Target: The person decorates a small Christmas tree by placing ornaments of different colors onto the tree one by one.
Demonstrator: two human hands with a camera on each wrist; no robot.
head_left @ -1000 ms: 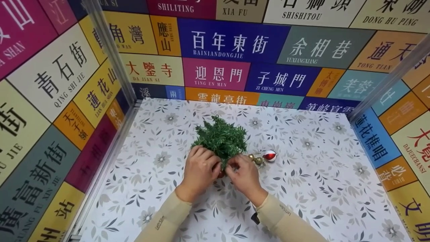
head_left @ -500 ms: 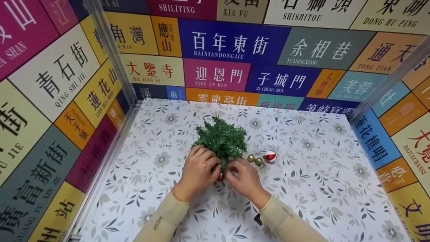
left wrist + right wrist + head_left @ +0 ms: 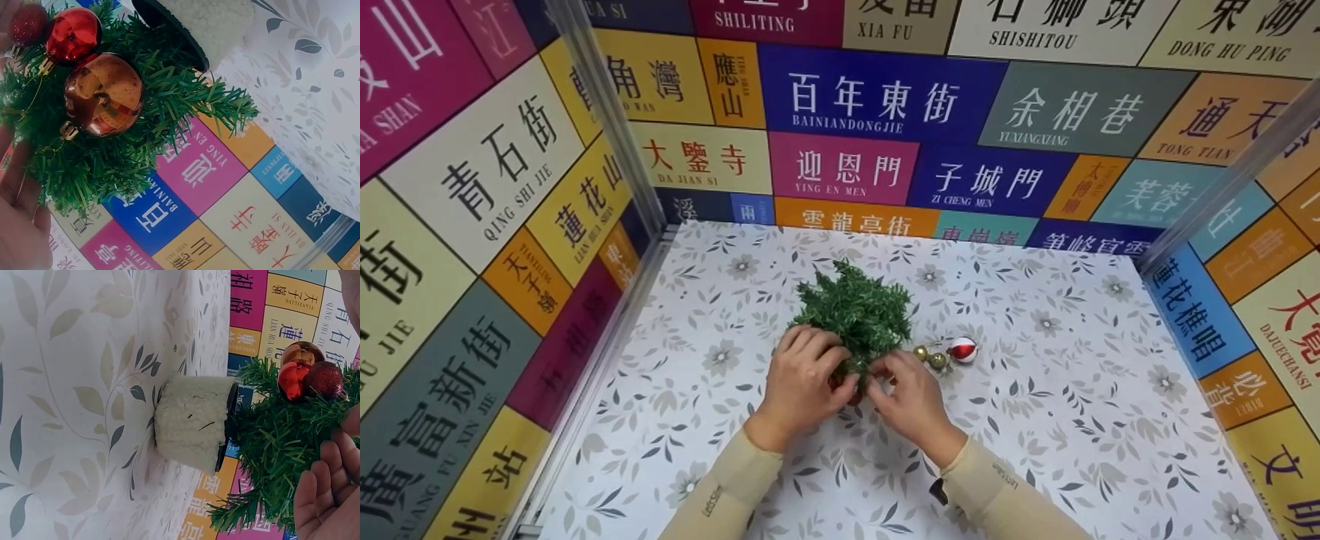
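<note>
A small artificial Christmas tree stands in a fleecy white pot, in the middle of the table. My left hand holds a branch at its near side, thumb and fingers bent inward. Opposite it, my right hand pinches at the same near branches, its fingertips partly hidden by greenery. Between the hands, a bronze ball ornament, a shiny red ball and a glittery red ball cluster on the tree. Gold string loops from their caps.
To the right of the tree lie small gold balls and a red-and-white ball. White cloth with grey leaves covers the table. Walls of coloured street-name panels enclose its back and sides.
My left thumb and fingers have shifted slightly at the branch. My right fingers have bent and moved a little at the tree's near side. Tree and loose balls stay put.
</note>
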